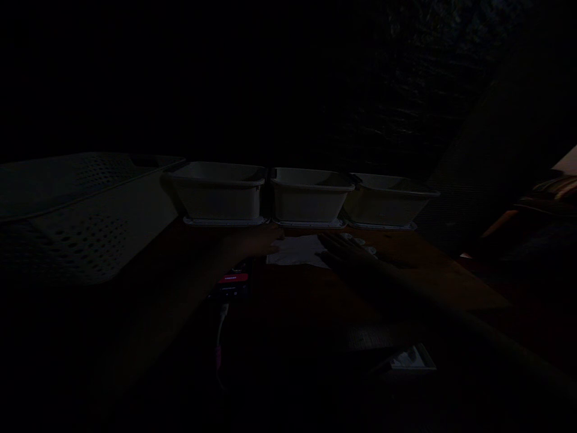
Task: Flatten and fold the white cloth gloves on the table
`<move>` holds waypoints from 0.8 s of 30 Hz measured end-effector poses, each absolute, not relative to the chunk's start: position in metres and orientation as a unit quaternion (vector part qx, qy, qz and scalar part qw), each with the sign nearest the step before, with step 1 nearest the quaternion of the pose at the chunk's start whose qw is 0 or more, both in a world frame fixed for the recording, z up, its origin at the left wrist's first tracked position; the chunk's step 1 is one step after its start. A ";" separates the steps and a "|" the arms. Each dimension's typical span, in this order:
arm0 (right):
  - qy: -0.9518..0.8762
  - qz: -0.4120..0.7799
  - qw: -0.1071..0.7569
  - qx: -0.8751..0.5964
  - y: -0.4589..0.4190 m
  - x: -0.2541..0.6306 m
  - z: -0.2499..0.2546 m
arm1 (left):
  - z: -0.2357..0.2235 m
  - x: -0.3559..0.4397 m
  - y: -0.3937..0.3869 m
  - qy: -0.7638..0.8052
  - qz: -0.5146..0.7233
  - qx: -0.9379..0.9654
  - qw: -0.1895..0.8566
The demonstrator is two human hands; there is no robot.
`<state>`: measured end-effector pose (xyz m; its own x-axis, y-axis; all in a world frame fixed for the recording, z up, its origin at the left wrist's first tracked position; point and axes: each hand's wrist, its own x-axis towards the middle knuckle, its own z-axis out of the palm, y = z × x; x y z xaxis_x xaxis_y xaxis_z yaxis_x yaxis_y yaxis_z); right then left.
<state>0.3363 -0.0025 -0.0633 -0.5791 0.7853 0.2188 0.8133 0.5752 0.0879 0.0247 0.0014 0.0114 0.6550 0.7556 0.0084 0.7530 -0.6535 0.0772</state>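
Note:
The scene is very dark. A white piece of cloth (298,250) lies spread on the wooden table, between my two hands. At its left edge is my left hand (258,240), whose fingers reach to the cloth; their grip is lost in shadow. My right hand (345,248) rests over the cloth's right end with fingers stretched out flat. Just past those fingers show a few small pale rounded shapes (359,242), too dim to name. Below my left hand lies a phone (232,287) with a lit red band on its screen.
Three pale bins, left (220,201), middle (309,203) and right (387,207), stand in a row behind the cloth. A perforated laundry basket (135,234) is at far left. A white cable (220,328) runs from the phone. A small boxy object (411,359) lies near front right.

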 end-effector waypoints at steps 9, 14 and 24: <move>-0.879 -0.065 0.091 -0.463 0.008 0.350 -0.068 | 0.007 0.022 0.006 0.409 0.025 0.911 0.042; -0.871 -0.059 0.103 -0.477 0.006 0.354 -0.069 | 0.013 0.024 0.000 0.410 0.028 0.911 0.043; -0.882 -0.103 0.112 -0.446 -0.005 0.367 -0.065 | 0.007 0.022 0.006 0.398 0.032 0.916 0.032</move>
